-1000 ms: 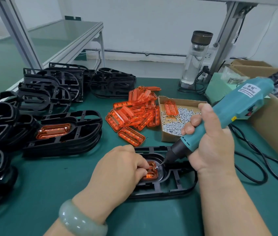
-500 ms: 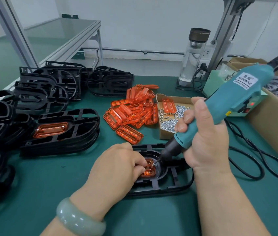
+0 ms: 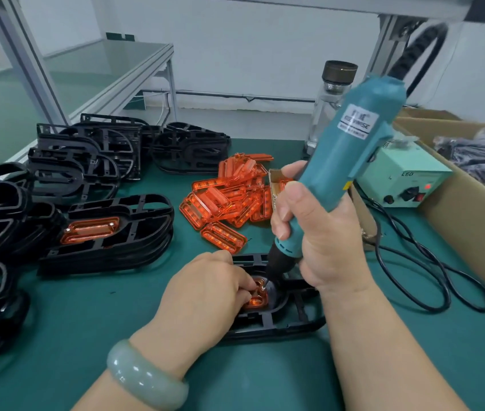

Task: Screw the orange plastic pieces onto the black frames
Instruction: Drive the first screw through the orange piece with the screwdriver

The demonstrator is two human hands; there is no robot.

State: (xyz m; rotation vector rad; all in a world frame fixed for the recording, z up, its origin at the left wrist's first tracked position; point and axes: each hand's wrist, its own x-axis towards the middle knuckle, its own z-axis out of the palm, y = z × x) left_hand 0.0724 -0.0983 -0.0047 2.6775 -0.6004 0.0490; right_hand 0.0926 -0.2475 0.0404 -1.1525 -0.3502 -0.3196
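A black frame [image 3: 279, 321] lies on the green mat in front of me with an orange plastic piece [image 3: 257, 301] seated in it. My left hand [image 3: 205, 295] covers most of that piece, its fingertips curled onto it at the screw. My right hand [image 3: 315, 232] grips a teal electric screwdriver [image 3: 345, 161], held nearly upright, its bit tip down on a screw [image 3: 262, 288] at the piece's upper corner. A heap of loose orange pieces [image 3: 229, 200] lies behind. To the left a stack of black frames [image 3: 110, 232] carries a fitted orange piece on top.
More black frames [image 3: 87, 155] pile up along the left and back. A cardboard tray of screws [image 3: 273, 185] sits behind my right hand, mostly hidden. A power unit [image 3: 407, 182], a glass bottle [image 3: 330, 108], black cables [image 3: 431, 268] and a large cardboard box [image 3: 472, 221] stand at right.
The screwdriver has swung from a low slant to nearly upright, its bit staying at the orange piece. My left hand stays on the piece.
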